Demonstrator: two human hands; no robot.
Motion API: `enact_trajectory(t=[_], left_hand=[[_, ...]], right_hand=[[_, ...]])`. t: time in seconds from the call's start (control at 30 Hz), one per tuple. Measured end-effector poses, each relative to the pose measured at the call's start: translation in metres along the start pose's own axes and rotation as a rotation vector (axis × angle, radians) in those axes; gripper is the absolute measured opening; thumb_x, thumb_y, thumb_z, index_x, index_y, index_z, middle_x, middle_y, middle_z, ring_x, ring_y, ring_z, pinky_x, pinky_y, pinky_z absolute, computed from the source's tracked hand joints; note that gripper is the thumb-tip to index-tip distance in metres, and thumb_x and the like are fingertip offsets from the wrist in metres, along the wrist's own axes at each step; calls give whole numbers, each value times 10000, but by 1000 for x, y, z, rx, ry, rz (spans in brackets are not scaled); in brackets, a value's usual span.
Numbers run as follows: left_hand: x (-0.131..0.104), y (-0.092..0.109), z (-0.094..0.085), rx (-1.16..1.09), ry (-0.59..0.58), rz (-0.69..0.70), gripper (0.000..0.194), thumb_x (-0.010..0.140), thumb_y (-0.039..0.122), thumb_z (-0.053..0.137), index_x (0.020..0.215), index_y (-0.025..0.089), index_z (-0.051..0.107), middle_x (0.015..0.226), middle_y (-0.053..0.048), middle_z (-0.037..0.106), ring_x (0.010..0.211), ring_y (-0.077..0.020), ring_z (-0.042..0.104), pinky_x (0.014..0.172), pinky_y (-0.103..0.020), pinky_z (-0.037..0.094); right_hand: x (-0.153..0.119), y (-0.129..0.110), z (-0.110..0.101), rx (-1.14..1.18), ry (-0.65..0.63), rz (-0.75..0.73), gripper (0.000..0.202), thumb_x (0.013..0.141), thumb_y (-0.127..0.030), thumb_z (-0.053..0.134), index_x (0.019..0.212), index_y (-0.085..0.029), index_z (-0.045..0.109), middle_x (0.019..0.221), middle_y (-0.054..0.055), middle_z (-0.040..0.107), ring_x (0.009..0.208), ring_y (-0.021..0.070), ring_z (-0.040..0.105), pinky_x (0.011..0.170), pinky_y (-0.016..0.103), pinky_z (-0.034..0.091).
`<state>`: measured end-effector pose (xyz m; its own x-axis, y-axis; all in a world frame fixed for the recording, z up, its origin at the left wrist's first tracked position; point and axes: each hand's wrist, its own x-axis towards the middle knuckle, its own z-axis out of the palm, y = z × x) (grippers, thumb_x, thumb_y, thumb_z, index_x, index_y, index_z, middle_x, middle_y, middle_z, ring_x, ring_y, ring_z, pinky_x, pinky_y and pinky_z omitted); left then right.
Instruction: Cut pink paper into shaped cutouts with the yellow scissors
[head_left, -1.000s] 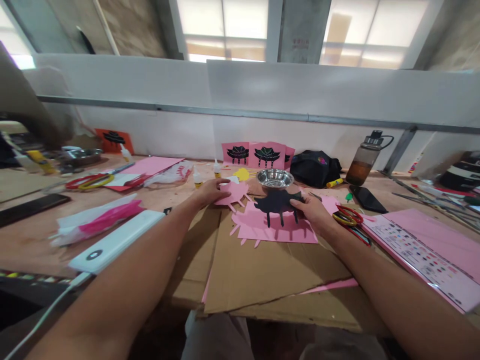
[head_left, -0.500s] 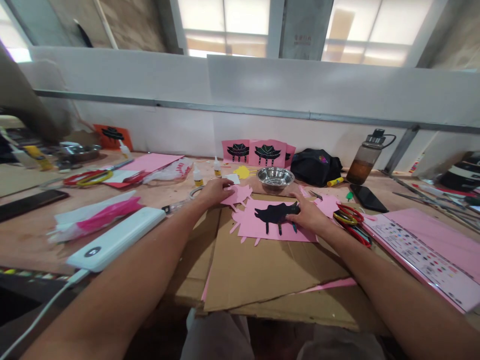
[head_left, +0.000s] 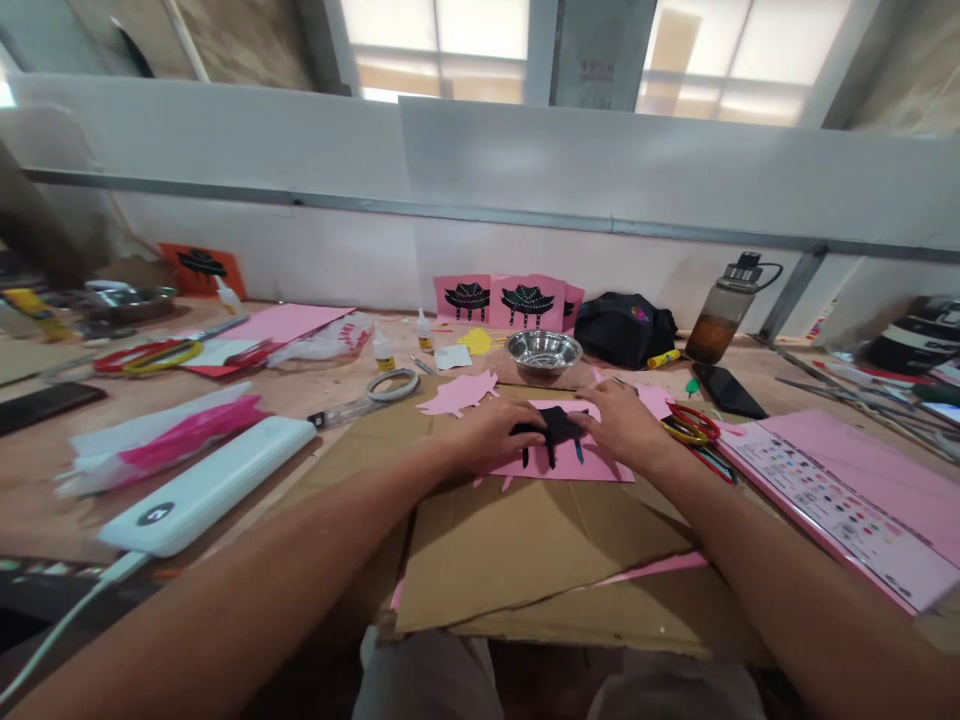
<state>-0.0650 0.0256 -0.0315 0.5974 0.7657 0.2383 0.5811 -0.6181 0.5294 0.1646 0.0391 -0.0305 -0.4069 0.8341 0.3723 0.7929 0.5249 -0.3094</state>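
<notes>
A black paper cutout (head_left: 556, 426) with narrow legs lies on a pink sheet (head_left: 600, 466), on top of brown cardboard (head_left: 540, 540). My left hand (head_left: 491, 432) rests over the left end of the cutout, its fingers spread and touching it. On the cutout's right end lies my right hand (head_left: 619, 418), thumb and fingers apart. Neither hand grips anything. Just beyond my left hand is a loose pink paper cutout (head_left: 459, 394). Part of the black shape is hidden under my fingers.
Behind the cardboard are a metal bowl (head_left: 544, 350), glue bottles (head_left: 384, 350) and a black cloth item (head_left: 626, 330). Scissors (head_left: 691, 424), a phone (head_left: 727, 390) and a bottle (head_left: 724, 310) are at right. A white power bank (head_left: 206, 485) lies at left.
My left hand has let go of the pink cutout and moved right onto the black one. My right hand stays at the black cutout's right end. The view has shifted slightly.
</notes>
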Motion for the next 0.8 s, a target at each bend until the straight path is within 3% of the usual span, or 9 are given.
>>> enact_trajectory(t=[0.07,0.13,0.2,0.27,0.4,0.53,0.8], left_hand=[[1,-2,-2,-65,133,-59,260,885,335,574,1052,254,756,1109,-58,750,1036,-258,662,947,-393,468],[1,-1,-7,-181,246,-126,297,908,378,551,1101,244,732,1133,-58,742,1032,-244,662,930,-385,482],[1,3,-11,-361,274,-135,335,897,403,576,1160,231,692,1186,-70,717,1039,-232,658,900,-370,503],[1,9,-11,-534,264,-95,378,855,397,641,1182,208,659,1213,-97,693,1044,-230,654,887,-367,515],[1,21,-1,-636,283,-101,278,737,340,765,925,167,656,989,-88,707,918,-219,666,842,-370,527],[-1,23,4,-737,295,-136,281,723,308,762,935,166,645,947,-68,701,912,-221,661,832,-368,522],[2,11,9,-942,284,-222,212,746,362,706,860,185,685,889,-53,717,877,-210,658,817,-354,511]], right_hand=[[-4,-8,-1,-113,75,-58,457,864,-391,667,1295,-238,661,1492,135,484,1386,368,377,1125,562,266],[-10,-21,0,-158,84,-84,606,853,-407,682,1429,-285,540,1618,90,287,1469,383,219,1157,594,206],[-17,-35,2,-163,25,-142,698,842,-381,694,1493,-339,447,1655,35,187,1503,398,89,1167,618,176],[-23,-45,6,-147,-51,-201,759,838,-290,679,1525,-384,371,1670,-28,112,1512,383,61,1175,608,196],[-29,-52,18,-110,-80,-299,785,838,-266,659,1543,-390,335,1670,-72,77,1525,356,15,1199,578,205],[-30,-48,27,-97,-48,-324,791,836,-266,652,1552,-371,331,1669,-54,93,1524,371,-11,1199,605,192],[-28,-49,27,-79,-91,-337,722,858,-300,639,1533,-333,384,1668,9,129,1521,363,87,1199,622,161]])
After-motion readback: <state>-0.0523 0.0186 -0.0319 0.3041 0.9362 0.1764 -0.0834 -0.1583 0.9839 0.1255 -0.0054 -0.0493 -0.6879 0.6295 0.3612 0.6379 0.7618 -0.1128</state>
